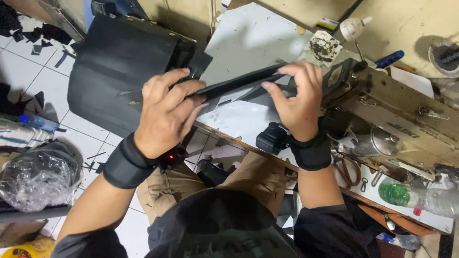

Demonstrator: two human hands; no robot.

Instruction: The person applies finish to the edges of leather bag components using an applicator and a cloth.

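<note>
Head view: left hand (165,112) clamped on near end of long black strip (234,85); right hand (299,98) pinching far end beside sewing machine (392,114); strip held above white tabletop (248,43) (black sheet (119,67) hanging off left edge); best keep strip taut, level, edges aligned.

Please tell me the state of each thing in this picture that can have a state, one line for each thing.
left hand: closed on the black strip
right hand: closed on the black strip
black strip: held edge-up between both hands, near the sewing machine
sewing machine: worn; running or not, cannot tell
plastic bottle: lying on its side
scissors: lying on the table
black material: hanging off the table edge
</note>
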